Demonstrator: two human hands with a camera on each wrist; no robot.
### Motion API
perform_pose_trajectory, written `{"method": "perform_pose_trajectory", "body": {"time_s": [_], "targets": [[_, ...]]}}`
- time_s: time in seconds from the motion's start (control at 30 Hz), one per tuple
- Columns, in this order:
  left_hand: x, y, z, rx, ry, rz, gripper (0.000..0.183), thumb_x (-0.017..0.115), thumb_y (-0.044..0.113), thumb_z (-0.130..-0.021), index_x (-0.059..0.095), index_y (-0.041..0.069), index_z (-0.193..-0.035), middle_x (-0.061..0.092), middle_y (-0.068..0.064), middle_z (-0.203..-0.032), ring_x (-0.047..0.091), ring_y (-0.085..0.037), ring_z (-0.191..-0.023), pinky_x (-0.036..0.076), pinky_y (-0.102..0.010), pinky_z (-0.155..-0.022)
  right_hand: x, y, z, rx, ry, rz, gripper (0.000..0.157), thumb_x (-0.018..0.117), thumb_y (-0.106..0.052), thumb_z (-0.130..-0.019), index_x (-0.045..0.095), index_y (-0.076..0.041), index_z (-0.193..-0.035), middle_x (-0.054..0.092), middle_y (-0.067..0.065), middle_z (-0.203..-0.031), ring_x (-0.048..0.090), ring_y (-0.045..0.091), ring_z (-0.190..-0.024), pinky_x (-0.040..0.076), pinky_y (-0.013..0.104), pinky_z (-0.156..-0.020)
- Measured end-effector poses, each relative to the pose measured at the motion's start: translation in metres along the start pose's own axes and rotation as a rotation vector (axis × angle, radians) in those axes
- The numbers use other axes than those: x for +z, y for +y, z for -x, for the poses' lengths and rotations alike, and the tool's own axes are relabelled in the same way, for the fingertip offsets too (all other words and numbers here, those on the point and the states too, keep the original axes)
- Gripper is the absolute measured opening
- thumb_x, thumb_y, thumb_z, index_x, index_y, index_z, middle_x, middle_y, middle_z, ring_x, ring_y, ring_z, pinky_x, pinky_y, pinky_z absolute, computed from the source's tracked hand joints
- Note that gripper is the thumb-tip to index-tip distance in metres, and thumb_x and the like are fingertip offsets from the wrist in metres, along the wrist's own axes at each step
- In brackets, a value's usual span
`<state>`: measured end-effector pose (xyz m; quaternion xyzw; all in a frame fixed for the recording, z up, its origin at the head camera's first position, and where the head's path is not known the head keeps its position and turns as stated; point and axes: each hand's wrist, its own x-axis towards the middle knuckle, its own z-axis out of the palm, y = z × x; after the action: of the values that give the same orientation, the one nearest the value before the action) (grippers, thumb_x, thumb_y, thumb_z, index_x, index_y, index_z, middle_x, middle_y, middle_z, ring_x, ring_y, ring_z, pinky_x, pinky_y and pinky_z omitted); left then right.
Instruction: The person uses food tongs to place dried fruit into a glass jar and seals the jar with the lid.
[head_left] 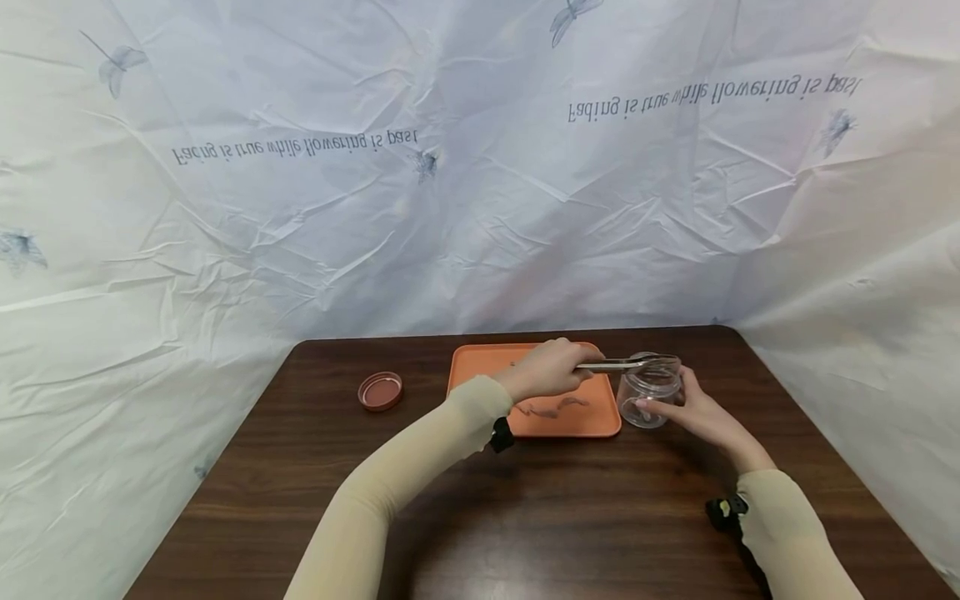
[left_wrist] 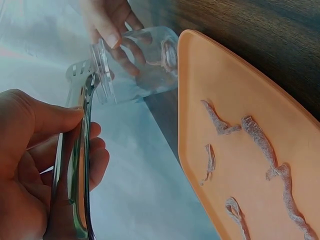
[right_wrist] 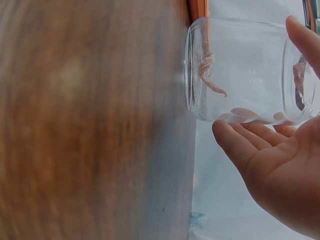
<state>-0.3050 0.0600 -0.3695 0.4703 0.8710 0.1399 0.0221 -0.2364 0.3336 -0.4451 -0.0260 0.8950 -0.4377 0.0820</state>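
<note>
Reading the head view as a clock face centred on the tray, a round reddish-brown screw lid [head_left: 380, 392] lies at nine o'clock, off its jar and apart from everything else on the dark wood-grain table [head_left: 562, 517]. At the centre sits a shallow orange rectangular tray [head_left: 480, 360] with rounded corners; the left wrist view shows at least four thin, pinkish-grey, powdery twisted strips [left_wrist: 260, 140] spread on it, so a good part of the transfer looks still undone. Over the tray, the left hand [head_left: 551, 369] is closed around shiny metal tongs [head_left: 611, 365], which point toward three o'clock, their slotted end at the mouth of a clear, wide-mouthed cylindrical jar [right_wrist: 250, 70]. That jar stands upright at three o'clock, just beside the tray; whether its base touches the table I cannot tell. At its bottom lies one pale twisted piece [right_wrist: 206, 67], apparently the only one fully in so far. A darker pinkish piece [right_wrist: 299, 85] shows at the mouth, but whether the tongs pinch it is unclear. On the jar's far right, the right hand [head_left: 697, 408] grips its wall between thumb and fingers.
</note>
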Motion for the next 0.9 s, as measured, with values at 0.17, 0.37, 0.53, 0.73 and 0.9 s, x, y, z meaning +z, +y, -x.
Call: {"method": "perform_pose_trajectory", "body": {"time_s": [0.17, 0.37, 0.53, 0.73, 0.9], "targets": [[-0.002, -0.003, 0.003, -0.012, -0.008, 0.022, 0.043, 0.058, 0.022, -0.104, 0.055, 0.01, -0.146, 0.073, -0.001, -0.102, 0.049, -0.003, -0.053, 0.043, -0.021, -0.063, 0.0, -0.001, -0.001, 0.01, -0.003, 0.008, 0.118, 0.065, -0.053, -0.095, -0.02, -0.001, -0.156, 0.007, 0.044, -0.156, 0.017, 0.062, -0.14, 0.031, 0.072, -0.102], [-0.001, -0.008, 0.006, -0.029, -0.033, 0.055, 0.051, 0.061, 0.027, -0.103, 0.048, 0.014, -0.151, 0.062, 0.001, -0.066, 0.042, -0.006, -0.047, 0.04, -0.022, -0.058, 0.0, 0.002, -0.001, 0.026, 0.003, 0.01, 0.119, 0.065, -0.055, -0.094, -0.023, -0.002, -0.156, 0.002, 0.044, -0.156, 0.015, 0.063, -0.14, 0.03, 0.072, -0.103], [-0.003, -0.011, 0.007, -0.025, -0.012, 0.068, 0.052, 0.06, 0.027, -0.104, 0.047, 0.012, -0.151, 0.067, 0.004, -0.078, 0.048, -0.005, -0.051, 0.042, -0.023, -0.061, 0.001, 0.003, 0.0, 0.014, -0.011, 0.006, 0.119, 0.064, -0.053, -0.095, -0.024, -0.002, -0.155, 0.002, 0.044, -0.156, 0.015, 0.063, -0.14, 0.031, 0.073, -0.102], [-0.026, -0.021, 0.02, -0.081, 0.059, 0.17, 0.057, 0.061, 0.028, -0.103, 0.042, 0.014, -0.155, 0.073, -0.001, -0.115, 0.07, -0.01, -0.081, 0.055, -0.029, -0.079, 0.001, 0.004, -0.002, -0.021, 0.009, -0.009, 0.114, 0.067, -0.051, -0.094, -0.014, -0.004, -0.158, 0.013, 0.041, -0.156, 0.019, 0.059, -0.142, 0.033, 0.071, -0.102], [-0.053, -0.042, 0.039, -0.114, 0.129, 0.203, 0.059, 0.061, 0.033, -0.103, 0.041, 0.014, -0.155, 0.061, -0.005, -0.139, 0.068, -0.02, -0.107, 0.051, -0.036, -0.096, 0.0, 0.005, -0.002, -0.045, 0.031, -0.011, 0.112, 0.069, -0.05, -0.094, -0.01, -0.003, -0.159, 0.016, 0.037, -0.157, 0.021, 0.059, -0.141, 0.033, 0.07, -0.102]]}}
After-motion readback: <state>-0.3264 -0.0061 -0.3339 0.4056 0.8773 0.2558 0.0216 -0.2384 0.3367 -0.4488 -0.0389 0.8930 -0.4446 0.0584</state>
